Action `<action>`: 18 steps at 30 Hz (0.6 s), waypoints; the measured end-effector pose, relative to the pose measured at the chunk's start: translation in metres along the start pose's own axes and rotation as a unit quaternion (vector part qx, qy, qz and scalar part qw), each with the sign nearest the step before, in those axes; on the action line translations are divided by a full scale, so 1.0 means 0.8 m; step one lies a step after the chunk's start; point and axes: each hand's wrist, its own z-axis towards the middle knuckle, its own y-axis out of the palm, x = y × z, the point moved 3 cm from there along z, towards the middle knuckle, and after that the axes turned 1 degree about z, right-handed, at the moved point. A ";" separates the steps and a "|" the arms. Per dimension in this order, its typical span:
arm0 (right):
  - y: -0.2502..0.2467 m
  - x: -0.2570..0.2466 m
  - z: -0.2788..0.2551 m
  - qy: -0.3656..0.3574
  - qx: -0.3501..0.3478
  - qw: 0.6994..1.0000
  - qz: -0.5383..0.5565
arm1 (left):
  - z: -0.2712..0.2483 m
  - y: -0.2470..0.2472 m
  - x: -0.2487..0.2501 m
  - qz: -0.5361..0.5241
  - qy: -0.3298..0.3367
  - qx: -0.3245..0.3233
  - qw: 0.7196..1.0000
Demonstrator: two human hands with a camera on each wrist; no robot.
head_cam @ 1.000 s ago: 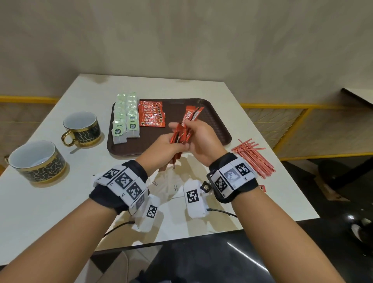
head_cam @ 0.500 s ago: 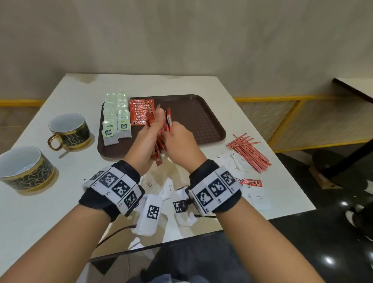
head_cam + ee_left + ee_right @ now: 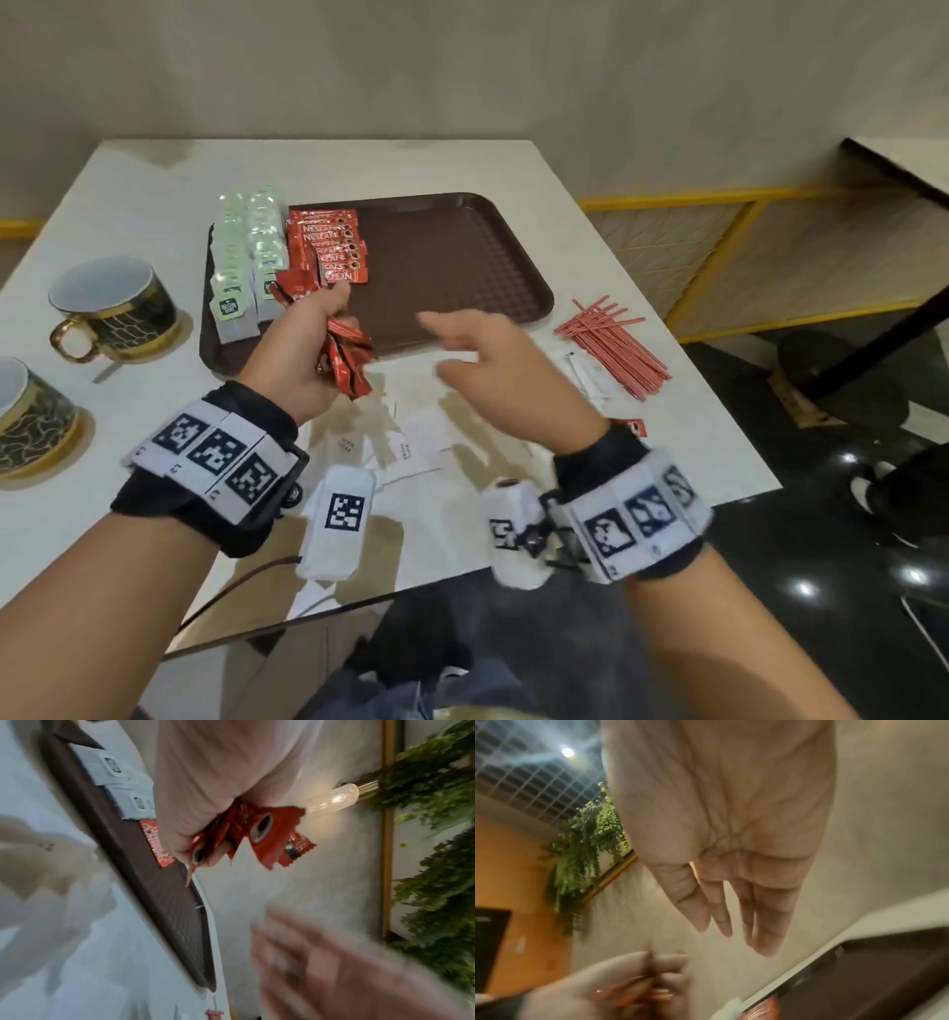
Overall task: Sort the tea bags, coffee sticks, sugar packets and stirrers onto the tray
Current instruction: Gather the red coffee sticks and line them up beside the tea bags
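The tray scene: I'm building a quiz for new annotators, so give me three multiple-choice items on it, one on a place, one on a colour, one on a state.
1. Where do the stirrers lie?
A. On the table right of the tray
B. On the tray beside the tea bags
C. Inside a cup

2. What colour are the coffee sticks in the left hand?
A. Green
B. Red
C. White

3. What is the state of the right hand?
A. Gripping a cup
B. Pinching a sugar packet
C. Open, holding nothing

Key: 1 A, the head view shows the red bundle on the white table past the right rim of the tray. 2 B, both the head and left wrist views show red wrappers in the fist. 3 C, the right wrist view shows straight fingers with nothing between them.
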 end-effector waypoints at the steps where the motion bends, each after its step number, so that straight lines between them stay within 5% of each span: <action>1: -0.022 0.023 -0.012 0.018 0.024 0.998 -0.048 | -0.002 0.002 0.003 0.001 0.006 -0.007 1.000; 7: -0.102 0.162 -0.070 0.254 -0.006 0.935 -0.249 | -0.014 0.026 0.016 0.006 0.022 -0.045 0.999; 18: -0.121 0.170 -0.031 0.172 0.001 0.957 -0.234 | -0.009 0.073 -0.037 0.124 -0.016 -0.061 0.990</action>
